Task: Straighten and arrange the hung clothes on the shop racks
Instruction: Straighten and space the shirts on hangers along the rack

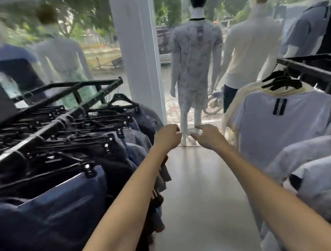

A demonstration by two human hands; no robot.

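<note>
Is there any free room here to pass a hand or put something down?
Free: the bare floor between the dark trousers and the white shirts, where left hand and right hand reach, empty. Crowded: the trousers rail, hangers packed tight.

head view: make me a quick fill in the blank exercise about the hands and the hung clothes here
1. The left hand and the right hand both hold ____.
2. The dark trousers hang from clip hangers on the rack to the person's ____.
3. The white shirt with two dark stripes hangs on the person's ____.
4. The mannequin just right of the white pillar has ____ hair.
Missing words: nothing; left; right; black.
</note>
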